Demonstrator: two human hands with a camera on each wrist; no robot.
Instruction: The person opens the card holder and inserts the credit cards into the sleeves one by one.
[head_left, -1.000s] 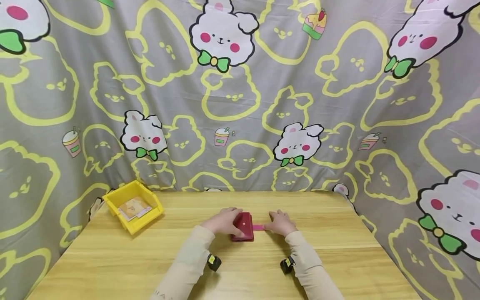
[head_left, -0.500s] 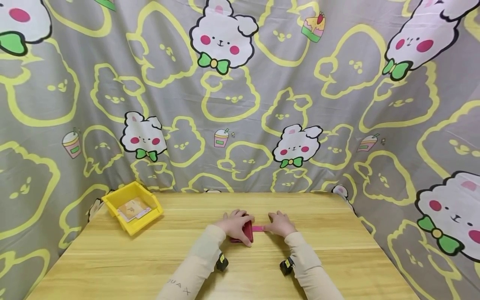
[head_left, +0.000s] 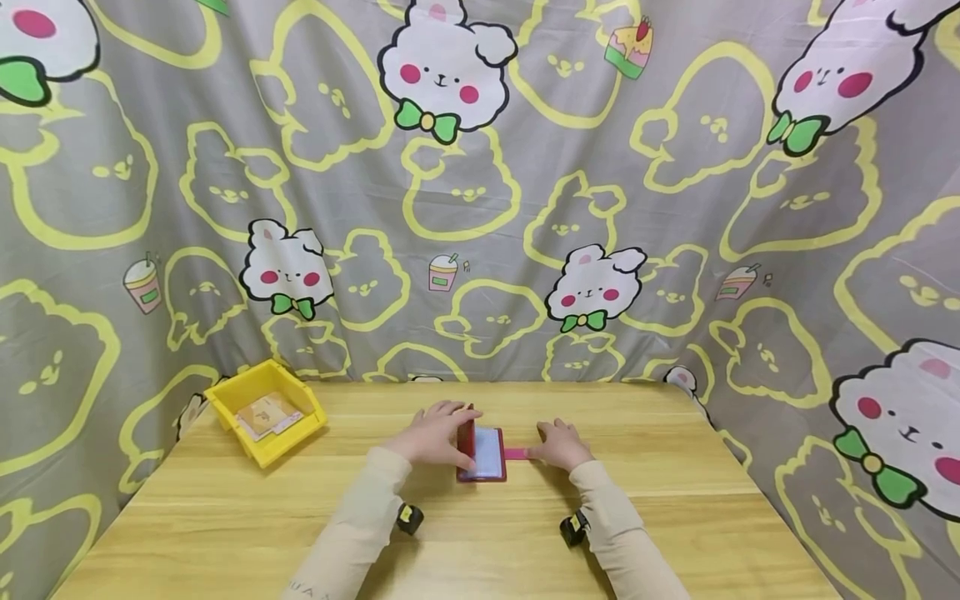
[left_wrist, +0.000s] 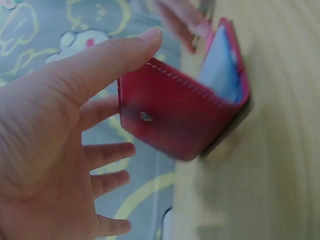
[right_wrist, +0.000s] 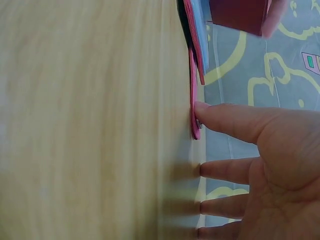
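Observation:
A small red card holder [head_left: 503,467] lies on the table with its cover raised and pale bluish clear sleeves [head_left: 489,452] showing inside. My left hand [head_left: 431,437] pinches the free edge of the cover [left_wrist: 165,110] between thumb and index finger; the other fingers extend loosely in the left wrist view. A silver snap stud [left_wrist: 146,116] sits on the cover. From the holder's right side a pink strap [head_left: 516,454] runs flat across the table. The thumb of my right hand [head_left: 561,447] presses on the strap's end, while its straight fingertips touch the wood.
A yellow bin [head_left: 296,433] stands at the table's back left, with several flat printed cards [head_left: 268,414] in it. Behind the wooden table [head_left: 360,533] hangs a grey curtain [head_left: 480,208] with cartoon rabbits. Each wrist carries a black camera.
My left hand moved right over the closed card holder, then swung back left, lifting its cover and exposing the sleeves. My right hand has stayed on the strap.

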